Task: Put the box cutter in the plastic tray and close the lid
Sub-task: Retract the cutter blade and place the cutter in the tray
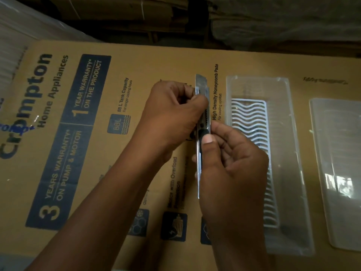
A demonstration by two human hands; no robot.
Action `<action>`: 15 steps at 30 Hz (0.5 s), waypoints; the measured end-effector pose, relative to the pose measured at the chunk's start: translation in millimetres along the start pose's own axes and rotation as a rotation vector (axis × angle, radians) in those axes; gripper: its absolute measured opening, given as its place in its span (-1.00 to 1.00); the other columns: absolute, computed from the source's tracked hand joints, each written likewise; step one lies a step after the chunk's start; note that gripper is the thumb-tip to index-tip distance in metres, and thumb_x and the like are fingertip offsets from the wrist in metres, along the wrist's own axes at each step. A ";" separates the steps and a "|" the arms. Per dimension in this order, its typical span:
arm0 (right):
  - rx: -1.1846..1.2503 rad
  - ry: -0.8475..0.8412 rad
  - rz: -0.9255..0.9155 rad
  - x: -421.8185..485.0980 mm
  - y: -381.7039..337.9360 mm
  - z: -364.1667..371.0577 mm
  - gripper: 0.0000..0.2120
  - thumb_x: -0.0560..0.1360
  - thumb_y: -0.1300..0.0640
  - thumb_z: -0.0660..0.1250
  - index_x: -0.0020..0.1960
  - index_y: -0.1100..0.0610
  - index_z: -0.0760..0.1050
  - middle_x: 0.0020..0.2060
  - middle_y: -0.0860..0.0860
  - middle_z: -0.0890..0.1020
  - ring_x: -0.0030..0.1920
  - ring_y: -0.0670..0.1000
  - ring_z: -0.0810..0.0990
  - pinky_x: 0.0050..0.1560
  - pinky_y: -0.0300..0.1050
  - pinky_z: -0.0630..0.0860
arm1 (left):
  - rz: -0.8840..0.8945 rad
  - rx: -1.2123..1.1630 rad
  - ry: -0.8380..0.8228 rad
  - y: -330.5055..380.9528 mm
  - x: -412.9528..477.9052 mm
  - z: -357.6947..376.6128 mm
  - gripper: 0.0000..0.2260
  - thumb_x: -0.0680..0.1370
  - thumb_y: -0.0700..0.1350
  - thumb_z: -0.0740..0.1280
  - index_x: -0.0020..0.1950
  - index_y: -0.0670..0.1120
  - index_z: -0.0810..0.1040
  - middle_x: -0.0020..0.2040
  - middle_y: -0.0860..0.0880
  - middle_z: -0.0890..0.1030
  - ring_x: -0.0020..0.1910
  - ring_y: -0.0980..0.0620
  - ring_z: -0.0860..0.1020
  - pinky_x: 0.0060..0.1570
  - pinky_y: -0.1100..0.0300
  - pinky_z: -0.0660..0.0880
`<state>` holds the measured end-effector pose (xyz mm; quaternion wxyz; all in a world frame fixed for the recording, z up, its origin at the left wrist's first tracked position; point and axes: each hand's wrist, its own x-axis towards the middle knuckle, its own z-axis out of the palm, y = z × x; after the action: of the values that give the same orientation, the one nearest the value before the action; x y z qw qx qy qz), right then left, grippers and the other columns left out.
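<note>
The right hand (232, 169) is wrapped around the lower body of the box cutter (203, 122), thumb pressed flat on the black slider. The left hand (173, 116) pinches the same cutter higher up, fingertips closed on the metal just below the blade (201, 81), which sticks out of the top end, pointing away from the person. Both hands grip the cutter, holding it lengthwise above the cardboard box (97, 133).

Just to the right of the cutter lies the clear plastic tray (293, 173), open, long side running the same way as the cutter. A white ribbed insert (250, 118) with wavy slats sits inside it along the side nearer the cutter; the right hand covers part of that insert from view. Further right of the cutter, beyond the tray and slightly apart from it, the translucent lid (336, 173) lies flat on the cardboard, catching a bright reflection.

The cardboard is printed with dark blue panels and lettering, reading "Home Appliances" and warranty notes, spreading left of the cutter. Beyond the cardboard's far edge, everything is dim and hard to make out.
</note>
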<state>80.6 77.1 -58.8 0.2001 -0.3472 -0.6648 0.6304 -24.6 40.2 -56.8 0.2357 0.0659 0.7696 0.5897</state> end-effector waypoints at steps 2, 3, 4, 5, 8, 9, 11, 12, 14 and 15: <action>-0.003 0.021 -0.004 -0.7 -0.5 -4.3 -0.73 0.53 0.26 0.30 0.08 -0.09 0.53 -0.23 -0.28 0.63 -0.20 -0.15 0.69 -0.24 -0.29 0.62 | 0.011 0.008 -0.003 2.8 -2.3 2.9 -0.67 0.50 -0.23 0.35 -0.47 -0.03 0.53 -0.41 -0.03 0.60 -0.43 0.03 0.56 -0.34 0.01 0.59; 0.001 0.027 0.001 -1.1 -0.9 -7.0 -0.73 0.53 0.26 0.30 0.08 -0.09 0.54 -0.22 -0.25 0.65 -0.21 -0.12 0.70 -0.24 -0.24 0.64 | 0.016 0.014 -0.007 4.4 -3.3 5.2 -0.70 0.49 -0.23 0.36 -0.44 -0.03 0.54 -0.40 -0.04 0.61 -0.42 0.02 0.57 -0.33 -0.01 0.60; 0.002 0.030 0.008 -1.3 -1.4 -10.5 -0.73 0.53 0.26 0.30 0.10 -0.07 0.55 -0.19 -0.21 0.67 -0.20 -0.10 0.70 -0.21 -0.17 0.66 | 0.021 0.017 -0.012 6.4 -4.1 7.8 -0.73 0.48 -0.23 0.37 -0.41 -0.03 0.56 -0.38 -0.06 0.62 -0.41 0.02 0.58 -0.32 0.02 0.60; 0.002 0.027 0.016 -1.1 -2.2 -14.0 -0.73 0.53 0.27 0.30 0.15 -0.02 0.57 -0.15 -0.17 0.69 -0.16 -0.08 0.71 -0.17 -0.12 0.67 | 0.021 0.013 -0.016 8.4 -4.6 10.9 -0.76 0.48 -0.25 0.38 -0.38 -0.05 0.57 -0.38 -0.05 0.63 -0.41 0.04 0.59 -0.35 0.09 0.60; 0.037 0.000 0.051 0.5 -6.0 -27.6 -0.67 0.53 0.29 0.29 0.23 0.01 0.54 -0.06 -0.16 0.69 -0.08 -0.08 0.71 -0.08 -0.17 0.66 | 0.003 -0.035 -0.031 15.0 -6.4 21.0 -0.77 0.45 -0.31 0.39 -0.38 -0.08 0.58 -0.45 0.03 0.63 -0.48 0.15 0.58 -0.43 0.29 0.51; 0.060 -0.009 0.071 1.5 -7.1 -33.0 -0.64 0.52 0.30 0.29 0.25 0.01 0.52 -0.05 -0.19 0.68 -0.07 -0.10 0.71 -0.06 -0.21 0.65 | -0.002 -0.049 -0.040 16.8 -6.8 24.2 -0.77 0.45 -0.32 0.39 -0.38 -0.08 0.59 -0.47 0.03 0.63 -0.49 0.15 0.58 -0.43 0.30 0.50; 0.103 -0.029 0.107 3.7 -9.1 -43.6 -0.60 0.51 0.32 0.30 0.30 0.02 0.50 -0.04 -0.15 0.69 -0.06 -0.12 0.70 -0.09 -0.29 0.63 | -0.009 -0.076 -0.067 20.0 -7.8 30.3 -0.78 0.47 -0.32 0.38 -0.35 -0.08 0.60 -0.45 0.03 0.64 -0.47 0.14 0.59 -0.41 0.30 0.50; 0.115 -0.040 0.116 4.8 -9.9 -49.0 -0.59 0.50 0.33 0.29 0.30 0.03 0.50 -0.02 -0.12 0.70 -0.06 -0.13 0.70 -0.11 -0.31 0.62 | -0.014 -0.094 -0.085 21.6 -8.2 33.1 -0.79 0.48 -0.32 0.37 -0.32 -0.10 0.61 -0.43 0.02 0.65 -0.45 0.14 0.59 -0.41 0.30 0.50; 0.141 -0.062 0.127 7.1 -10.8 -59.4 -0.57 0.49 0.38 0.28 0.28 0.04 0.52 0.00 -0.10 0.70 -0.05 -0.17 0.70 -0.09 -0.34 0.61 | -0.031 -0.137 -0.124 24.9 -9.7 39.0 -0.86 0.51 -0.31 0.35 -0.22 -0.16 0.64 -0.41 0.01 0.66 -0.43 0.15 0.59 -0.40 0.31 0.50; 0.161 -0.073 0.136 8.7 -11.5 -64.1 -0.56 0.48 0.42 0.27 0.26 0.04 0.53 -0.01 -0.11 0.71 -0.05 -0.20 0.70 -0.09 -0.37 0.59 | -0.040 -0.154 -0.140 26.1 -10.2 41.8 -0.87 0.52 -0.30 0.35 -0.20 -0.17 0.64 -0.41 0.02 0.65 -0.43 0.15 0.58 -0.40 0.32 0.50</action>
<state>117.5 128.5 -41.0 0.1599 -0.3511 -0.5937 0.7061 -1.8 80.6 -37.5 0.3049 0.0730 0.7050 0.6361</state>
